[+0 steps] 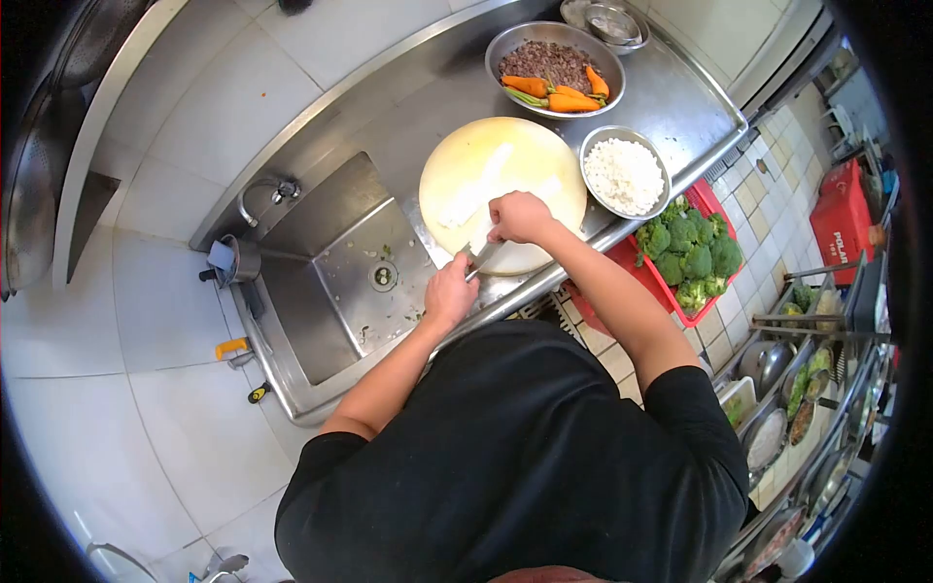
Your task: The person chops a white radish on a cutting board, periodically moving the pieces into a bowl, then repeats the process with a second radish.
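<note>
Along the white tiled wall runs a long stainless-steel counter (408,107), scratched and softly shining, its raised edge curving round. Sunk into it, a deep rectangular steel sink (335,282), green and pale scraps scattered round the drain. Right beside that, the thick round cutting board (496,155): cream yellow, smooth-faced, a bright patch of glare across it and whitish bits towards its left side.

Off the counter's edge, lower down, a red plastic crate (692,316) piled with knobbly green broccoli (692,248). Back up top, a wide round steel bowl (498,83) carries grainy, dark reddish-brown bits and smooth, tapering orange carrots (573,101). Just beside the board, a smaller steel bowl (664,199) brims with small, matte white chunks (624,177).

And the hands! Over the board's near part, the right hand (520,218) has its fingers curled in, nearly closed, at the narrow metal blade (482,255); whether they pinch it, I cannot tell. The left hand (452,290), at the board's near-left edge, is closed round the grey handle (471,275), a narrow grip.
</note>
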A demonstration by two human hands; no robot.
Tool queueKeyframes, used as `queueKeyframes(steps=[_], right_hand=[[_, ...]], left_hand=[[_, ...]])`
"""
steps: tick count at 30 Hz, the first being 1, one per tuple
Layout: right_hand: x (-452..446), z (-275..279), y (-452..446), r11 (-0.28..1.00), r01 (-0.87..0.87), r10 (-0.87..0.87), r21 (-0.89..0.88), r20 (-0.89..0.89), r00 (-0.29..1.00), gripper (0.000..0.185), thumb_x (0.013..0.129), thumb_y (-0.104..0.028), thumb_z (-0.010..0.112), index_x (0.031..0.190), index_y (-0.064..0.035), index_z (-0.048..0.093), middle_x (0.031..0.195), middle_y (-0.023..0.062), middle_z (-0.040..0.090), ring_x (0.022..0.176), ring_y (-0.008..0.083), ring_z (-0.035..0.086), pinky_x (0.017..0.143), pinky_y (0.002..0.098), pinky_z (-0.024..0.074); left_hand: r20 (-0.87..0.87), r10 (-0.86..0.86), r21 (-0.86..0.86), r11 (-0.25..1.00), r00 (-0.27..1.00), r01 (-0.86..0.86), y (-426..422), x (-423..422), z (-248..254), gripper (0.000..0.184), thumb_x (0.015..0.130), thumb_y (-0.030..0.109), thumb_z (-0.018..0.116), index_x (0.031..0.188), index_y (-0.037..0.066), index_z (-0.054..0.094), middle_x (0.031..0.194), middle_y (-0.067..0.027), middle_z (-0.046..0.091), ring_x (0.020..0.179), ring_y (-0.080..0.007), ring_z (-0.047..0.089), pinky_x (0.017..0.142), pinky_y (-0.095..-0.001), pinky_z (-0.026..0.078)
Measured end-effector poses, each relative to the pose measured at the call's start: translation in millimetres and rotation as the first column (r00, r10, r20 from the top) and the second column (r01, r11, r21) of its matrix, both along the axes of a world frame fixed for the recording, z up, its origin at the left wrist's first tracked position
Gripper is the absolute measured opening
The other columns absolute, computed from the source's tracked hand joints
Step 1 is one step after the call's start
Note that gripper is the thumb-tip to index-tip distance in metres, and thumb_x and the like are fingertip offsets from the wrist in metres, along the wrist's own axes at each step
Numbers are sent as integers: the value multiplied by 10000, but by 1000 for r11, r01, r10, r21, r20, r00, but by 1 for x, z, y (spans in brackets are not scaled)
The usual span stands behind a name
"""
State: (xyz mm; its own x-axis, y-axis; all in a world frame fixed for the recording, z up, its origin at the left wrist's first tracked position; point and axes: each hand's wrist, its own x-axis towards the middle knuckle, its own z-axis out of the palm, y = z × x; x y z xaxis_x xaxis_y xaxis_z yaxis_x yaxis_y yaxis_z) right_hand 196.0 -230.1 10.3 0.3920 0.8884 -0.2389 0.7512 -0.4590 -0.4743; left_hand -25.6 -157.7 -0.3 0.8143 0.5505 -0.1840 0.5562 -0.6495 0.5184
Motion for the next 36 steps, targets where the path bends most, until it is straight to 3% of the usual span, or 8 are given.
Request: queueKeyframes(steps=[8, 11, 19, 21, 24, 27, 33, 36], right_hand=[[1, -28, 29, 993, -100, 103, -66, 44, 994, 199, 804, -156, 758, 995, -103, 742, 995, 129, 757, 955, 338, 712, 861, 451, 568], [56, -38, 23, 970, 97, -107, 222, 34, 994, 323, 811, -61, 667, 1123, -121, 725, 1087, 127, 748, 1041, 339, 693, 929, 453, 552], [85, -43, -39, 979, 123, -94, -161, 178, 980, 466, 837, -55, 651, 1291, -160, 674, 1163, 102, 725, 1181, 322, 637, 1048, 462, 468], [83, -56, -51, 981, 186, -195, 58, 254, 947, 294, 828, -134, 733, 1118, -174, 768, 1045, 86, 710, 1079, 300, 654, 1015, 450, 473], [76, -36, -64, 911, 221, -323, 347, 270, 907, 165, 814, -174, 769, 971, -180, 817, 965, 66, 688, 996, 270, 659, 947, 434, 516], [66, -37, -70, 844, 188, -314, 502, 179, 932, 148, 815, -165, 766, 942, -195, 835, 936, 48, 676, 954, 248, 659, 866, 403, 559], [-24, -85, -91, 902, -110, -23, 418, 300, 954, 378, 848, -90, 612, 1179, -177, 772, 1089, 52, 685, 1088, 232, 656, 898, 357, 576], [-41, -85, -93, 872, -7, -108, 489, 207, 972, 261, 865, -119, 657, 1116, -100, 729, 1088, 66, 671, 1121, 261, 630, 939, 377, 552]], left_hand=[[-53, -34, -25, 999, 998, 32, -2, -6, 8, 302, 873, 167, 696, 1138, 77, 582, 993, -219, 732, 960, -424, 704, 861, -533, 544], [-128, 8, -71, 997, 992, -17, 7, -5, 41, 294, 876, 192, 669, 1131, 71, 587, 963, -236, 731, 943, -434, 704, 856, -546, 544], [-42, 104, -228, 967, 994, -111, 35, -5, 31, 285, 937, 248, 643, 1170, 92, 592, 943, -272, 723, 915, -470, 701, 812, -543, 533], [58, 80, -192, 979, 995, -67, 35, -8, 22, 303, 966, 268, 639, 1198, 78, 590, 940, -289, 718, 887, -468, 706, 789, -537, 533], [71, 31, -350, 937, 997, -4, 30, -8, 2, 300, 1017, 240, 624, 1230, 32, 584, 740, -183, 676, 481, -259, 637, 490, -426, 501], [-103, 6, -516, 854, 995, -58, 22, -6, 9, 330, 1034, 245, 602, 1287, 34, 573, 730, -162, 657, 464, -223, 611, 424, -392, 464], [-171, -113, -250, 966, 979, 68, 33, 1, 19, 305, 1017, 206, 544, 1252, 17, 497, 876, -297, 705, 761, -461, 704, 745, -551, 552], [-236, -218, -56, 976, 947, 211, 22, 3, 41, 301, 1004, 178, 534, 1251, 23, 460, 918, -328, 704, 929, -510, 685, 842, -597, 522]])
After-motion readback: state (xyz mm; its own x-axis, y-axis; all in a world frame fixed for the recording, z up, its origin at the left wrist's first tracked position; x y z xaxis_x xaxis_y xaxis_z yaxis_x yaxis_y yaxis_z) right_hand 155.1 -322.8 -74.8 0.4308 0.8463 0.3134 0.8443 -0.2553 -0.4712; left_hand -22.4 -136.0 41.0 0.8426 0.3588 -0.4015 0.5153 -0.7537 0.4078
